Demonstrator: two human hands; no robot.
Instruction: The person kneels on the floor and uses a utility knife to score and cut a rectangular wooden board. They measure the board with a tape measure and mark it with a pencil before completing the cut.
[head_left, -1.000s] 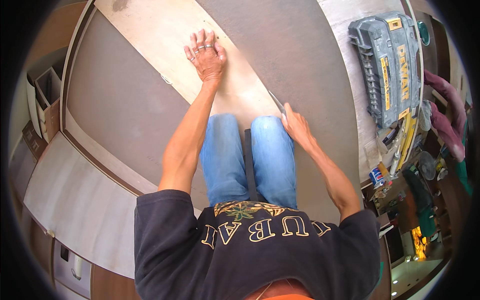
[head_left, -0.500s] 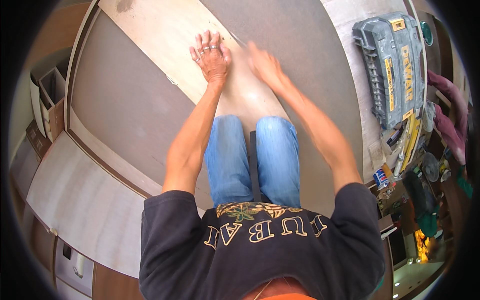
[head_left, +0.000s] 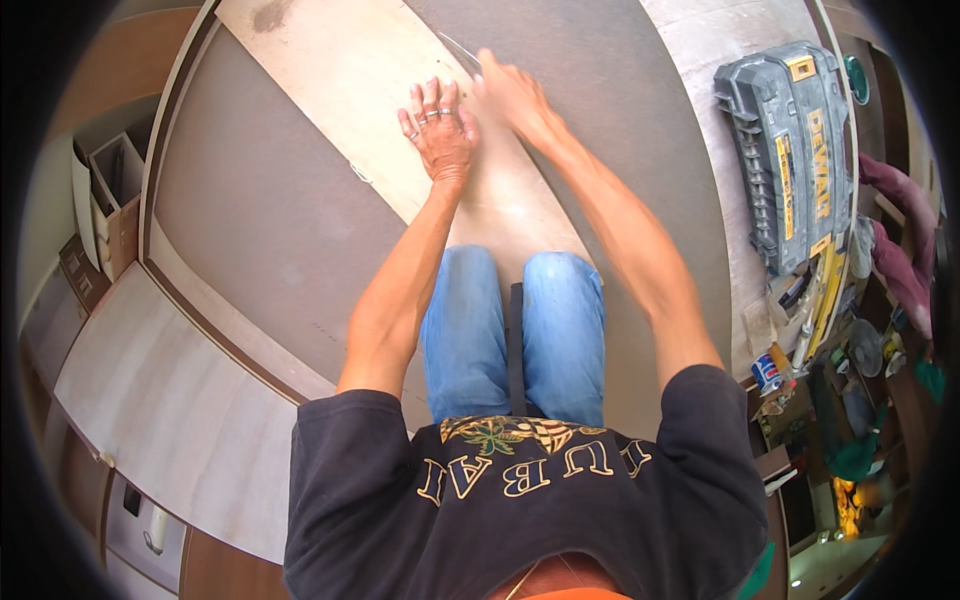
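The pale plywood board (head_left: 330, 85) runs from 11 o'clock in the view towards the centre, its far end cut off by the upper edge and its near end hidden behind the denim knees (head_left: 564, 320). At 12 o'clock the left hand (head_left: 443, 142), ringed, lies palm down on it, fingers spread, grasping nothing; what its palm covers cannot be seen. Just towards 1 o'clock from it, the right hand (head_left: 512, 92), motion-blurred, grips a thin blade-like tool (head_left: 458, 46) at the board's edge, the tip towards 10 o'clock; the fingers hide its handle, and whether the blade touches the wood is unclear. A grey hard-shell tool case (head_left: 785, 160) lies at 2 o'clock. At 3 o'clock, maroon-clothed limbs (head_left: 900, 245) fade into the dark rim.
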